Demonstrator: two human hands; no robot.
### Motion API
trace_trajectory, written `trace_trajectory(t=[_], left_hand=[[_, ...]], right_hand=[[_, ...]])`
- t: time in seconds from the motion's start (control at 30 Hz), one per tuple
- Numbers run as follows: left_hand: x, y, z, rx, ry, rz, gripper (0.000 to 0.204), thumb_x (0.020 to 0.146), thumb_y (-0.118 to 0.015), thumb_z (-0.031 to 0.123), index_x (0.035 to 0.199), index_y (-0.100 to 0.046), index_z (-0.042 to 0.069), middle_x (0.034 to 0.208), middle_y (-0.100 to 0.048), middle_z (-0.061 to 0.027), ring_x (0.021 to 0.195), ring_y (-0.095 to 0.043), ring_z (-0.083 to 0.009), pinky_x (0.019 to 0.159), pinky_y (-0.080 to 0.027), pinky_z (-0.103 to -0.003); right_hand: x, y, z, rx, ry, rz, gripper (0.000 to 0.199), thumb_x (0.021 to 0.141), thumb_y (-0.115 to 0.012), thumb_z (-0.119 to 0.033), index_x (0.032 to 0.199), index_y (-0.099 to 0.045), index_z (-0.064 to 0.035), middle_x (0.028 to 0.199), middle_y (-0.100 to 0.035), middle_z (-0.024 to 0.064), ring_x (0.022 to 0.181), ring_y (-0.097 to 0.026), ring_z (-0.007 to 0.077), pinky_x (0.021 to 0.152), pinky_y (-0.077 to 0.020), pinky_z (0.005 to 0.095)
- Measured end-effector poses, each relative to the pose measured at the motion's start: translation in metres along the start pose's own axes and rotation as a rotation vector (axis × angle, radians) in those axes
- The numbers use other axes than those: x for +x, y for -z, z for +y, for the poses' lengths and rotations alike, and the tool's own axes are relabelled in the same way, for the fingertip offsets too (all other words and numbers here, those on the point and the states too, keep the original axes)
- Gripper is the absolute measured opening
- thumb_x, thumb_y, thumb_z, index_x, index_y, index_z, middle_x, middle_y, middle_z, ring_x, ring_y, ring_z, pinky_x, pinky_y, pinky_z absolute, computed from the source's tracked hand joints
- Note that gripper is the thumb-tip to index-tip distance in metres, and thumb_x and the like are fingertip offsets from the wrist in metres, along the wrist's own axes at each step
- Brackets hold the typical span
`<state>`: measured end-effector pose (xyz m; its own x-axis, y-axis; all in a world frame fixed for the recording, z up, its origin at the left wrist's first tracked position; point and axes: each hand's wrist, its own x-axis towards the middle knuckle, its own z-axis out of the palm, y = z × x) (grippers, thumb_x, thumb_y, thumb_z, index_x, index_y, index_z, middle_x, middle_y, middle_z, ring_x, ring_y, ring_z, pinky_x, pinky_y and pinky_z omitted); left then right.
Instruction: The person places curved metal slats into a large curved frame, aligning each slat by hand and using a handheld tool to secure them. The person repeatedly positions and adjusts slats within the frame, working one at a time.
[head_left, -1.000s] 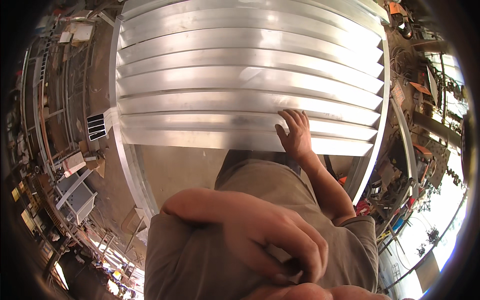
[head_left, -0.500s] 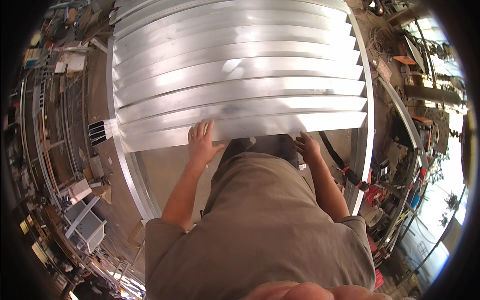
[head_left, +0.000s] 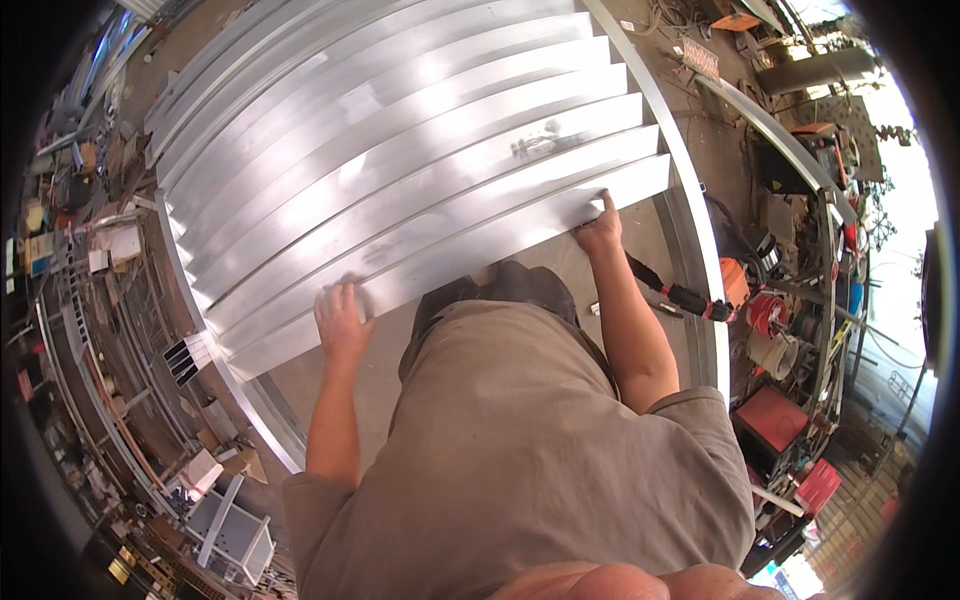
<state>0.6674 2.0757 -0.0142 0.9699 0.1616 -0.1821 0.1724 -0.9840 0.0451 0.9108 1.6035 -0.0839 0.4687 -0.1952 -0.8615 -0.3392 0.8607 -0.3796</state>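
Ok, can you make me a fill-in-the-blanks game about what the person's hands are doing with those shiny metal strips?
1. Both hands rest on the strip that lies ____ to the person.
2. The left hand lies ____ on the metal, fingers spread.
3. The right hand holds the strip at its near ____.
4. The long strips are the colour ____.

Missing words: nearest; flat; edge; silver

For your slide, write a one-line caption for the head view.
Both hands, left hand and right hand, press on the nearest slat of shiny metal profiles.
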Motion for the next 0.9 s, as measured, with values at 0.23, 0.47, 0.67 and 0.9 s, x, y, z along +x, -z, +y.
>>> trace_trajectory(t=[0.23, 0.47, 0.67, 0.9], left_hand=[[-0.003, 0.006, 0.002, -0.046, -0.061, 0.102, 0.082, 0.072, -0.089, 0.024, 0.142, -0.052, 0.004, 0.142, -0.055, -0.0156, 0.138, -0.048, -0.0340, 0.120, -0.035, -0.053], [0.000, 0.005, 0.004, -0.003, -0.026, 0.046, 0.083, 0.072, -0.089, 0.025, 0.143, -0.051, 0.005, 0.142, -0.055, -0.0155, 0.137, -0.049, -0.0336, 0.123, -0.032, -0.052], [0.001, -0.003, 0.004, 0.023, -0.050, 0.085, 0.085, 0.070, -0.089, 0.026, 0.143, -0.051, 0.006, 0.142, -0.054, -0.0133, 0.136, -0.050, -0.0326, 0.121, -0.034, -0.052], [-0.001, -0.005, 0.002, -0.001, -0.084, 0.083, 0.088, 0.068, -0.092, 0.024, 0.143, -0.049, 0.005, 0.142, -0.053, -0.0131, 0.139, -0.049, -0.0324, 0.121, -0.035, -0.051]], right_hand=[[-0.011, 0.011, -0.006, 0.029, 0.037, -0.145, 0.054, 0.106, -0.061, -0.037, 0.148, -0.048, -0.0054, 0.151, -0.051, 0.0141, 0.136, -0.052, 0.0321, 0.116, -0.0410, 0.0506], [0.009, 0.015, -0.002, 0.017, -0.022, -0.164, 0.057, 0.104, -0.063, -0.038, 0.149, -0.048, -0.0066, 0.150, -0.053, 0.0136, 0.134, -0.054, 0.0317, 0.115, -0.0408, 0.0510], [0.012, 0.016, 0.002, -0.007, 0.038, -0.131, 0.054, 0.104, -0.062, -0.039, 0.143, -0.050, -0.0033, 0.150, -0.052, 0.0185, 0.134, -0.052, 0.0343, 0.117, -0.0404, 0.0521], [0.005, 0.014, 0.004, -0.018, 0.071, -0.074, 0.052, 0.105, -0.059, -0.040, 0.142, -0.050, -0.0045, 0.149, -0.052, 0.0179, 0.134, -0.052, 0.0332, 0.115, -0.0406, 0.0520]])
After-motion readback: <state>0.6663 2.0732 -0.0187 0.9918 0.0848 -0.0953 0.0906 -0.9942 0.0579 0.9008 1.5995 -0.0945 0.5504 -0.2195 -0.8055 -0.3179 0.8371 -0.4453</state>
